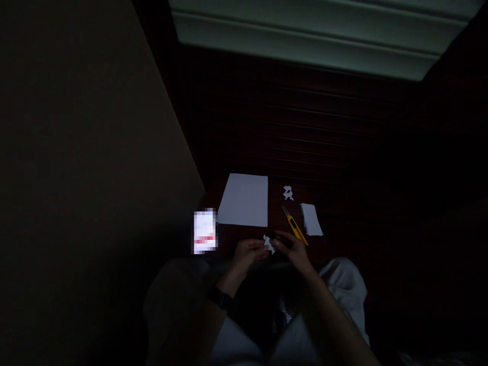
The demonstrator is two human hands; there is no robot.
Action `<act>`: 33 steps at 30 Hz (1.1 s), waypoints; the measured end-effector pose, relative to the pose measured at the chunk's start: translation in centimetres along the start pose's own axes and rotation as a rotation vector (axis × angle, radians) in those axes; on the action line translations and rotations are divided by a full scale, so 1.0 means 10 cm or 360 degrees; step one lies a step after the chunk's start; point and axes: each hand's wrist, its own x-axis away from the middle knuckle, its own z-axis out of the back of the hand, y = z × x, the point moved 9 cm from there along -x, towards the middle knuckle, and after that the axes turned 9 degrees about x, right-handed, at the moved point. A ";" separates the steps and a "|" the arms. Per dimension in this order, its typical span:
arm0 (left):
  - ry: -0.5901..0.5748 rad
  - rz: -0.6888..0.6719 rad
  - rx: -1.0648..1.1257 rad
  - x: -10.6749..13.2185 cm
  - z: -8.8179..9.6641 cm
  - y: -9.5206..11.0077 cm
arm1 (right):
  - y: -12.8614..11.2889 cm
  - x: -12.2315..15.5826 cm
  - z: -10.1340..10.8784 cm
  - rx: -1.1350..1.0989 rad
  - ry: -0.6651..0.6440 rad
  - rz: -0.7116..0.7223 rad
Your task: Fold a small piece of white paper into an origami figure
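The scene is very dark. My left hand (pixel 248 252) and my right hand (pixel 293 250) meet low in the middle of the head view, over the near edge of a dark table (pixel 343 223). Both pinch a small white folded paper piece (pixel 269 244) between their fingertips. A dark watch sits on my left wrist. A yellow utility knife (pixel 294 226) lies on the table just beyond my right hand.
A blank white sheet (pixel 244 199) lies flat behind the hands. A small white folded paper shape (pixel 287 192) and a small stack of white paper (pixel 311 219) rest to the right. A lit phone screen (pixel 205 231) glows at the left. A wall rises on the left.
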 end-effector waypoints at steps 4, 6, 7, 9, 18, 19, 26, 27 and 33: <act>0.0006 -0.0030 0.0141 0.00 0.02 -0.01 | 0.18 0.03 -0.11 -0.0209 -0.0048 -0.0144; -0.0044 0.0004 0.0148 0.00 -0.02 -0.03 | 0.24 0.03 -0.12 -0.0221 0.0004 -0.0177; -0.0064 0.0024 0.0143 0.01 -0.03 -0.04 | 0.26 0.03 -0.11 -0.0220 0.0030 -0.0185; -0.0080 0.0063 0.0121 0.01 -0.05 -0.03 | 0.27 0.03 -0.10 -0.0231 0.0049 -0.0198; -0.0191 0.0065 -0.0065 0.02 -0.14 0.03 | 0.28 -0.02 -0.16 -0.0376 -0.0126 -0.0280; -0.0198 0.0052 -0.0092 0.01 -0.14 0.03 | 0.27 -0.03 -0.17 -0.0368 -0.0139 -0.0263; -0.0008 -0.0076 -0.0235 -0.12 -0.02 -0.01 | 0.18 -0.06 -0.19 -0.0278 -0.0185 -0.0149; 0.0033 -0.0108 -0.0261 -0.13 0.00 0.01 | 0.18 -0.06 -0.19 -0.0272 -0.0188 -0.0142; -0.0033 -0.0067 -0.0302 -0.11 -0.05 0.05 | 0.22 -0.11 -0.14 -0.0231 -0.0155 -0.0152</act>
